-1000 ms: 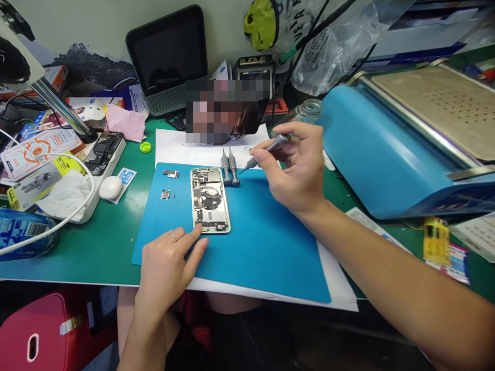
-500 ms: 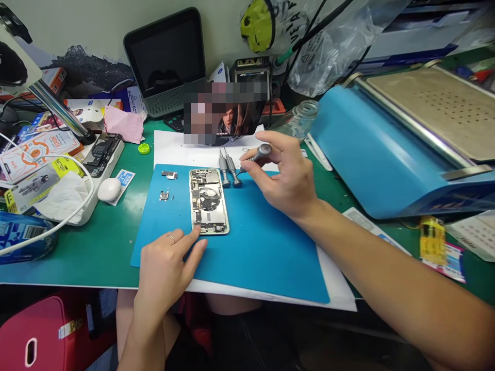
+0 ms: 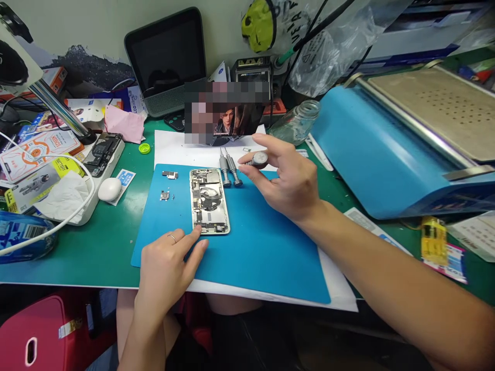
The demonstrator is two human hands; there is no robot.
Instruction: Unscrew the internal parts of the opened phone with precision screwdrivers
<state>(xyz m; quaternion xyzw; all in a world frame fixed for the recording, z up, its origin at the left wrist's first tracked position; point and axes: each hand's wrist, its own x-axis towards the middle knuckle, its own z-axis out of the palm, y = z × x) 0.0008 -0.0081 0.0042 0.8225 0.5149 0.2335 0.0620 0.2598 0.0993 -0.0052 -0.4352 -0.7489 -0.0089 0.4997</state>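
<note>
An opened phone [image 3: 211, 203] lies on the blue mat [image 3: 263, 247], its circuit boards and inner parts showing. My left hand [image 3: 166, 260] rests at its lower left corner with the index fingertip touching it; thumb and index are apart and nothing is gripped. In my right hand [image 3: 288, 178] a grey screwdriver [image 3: 258, 159] is pinched between thumb and fingers, above the mat to the phone's right. Its cap end faces me and the tip is hidden. Two more screwdrivers [image 3: 231, 169] lie beside the phone's upper right edge. Small metal parts [image 3: 164, 195] and a bracket [image 3: 170, 175] sit left of it.
On the right stands a large blue machine [image 3: 359, 154], with a glass jar [image 3: 296, 123] and white tweezers [image 3: 320, 153] beside it. A screen device [image 3: 166, 56] leans at the back. Boxes, a white cable [image 3: 91, 180] and a white rounded case [image 3: 110, 189] crowd the left.
My right hand has turned the screwdriver slightly, so its cap now faces me more and sits lower. My left hand and the phone have stayed in place.
</note>
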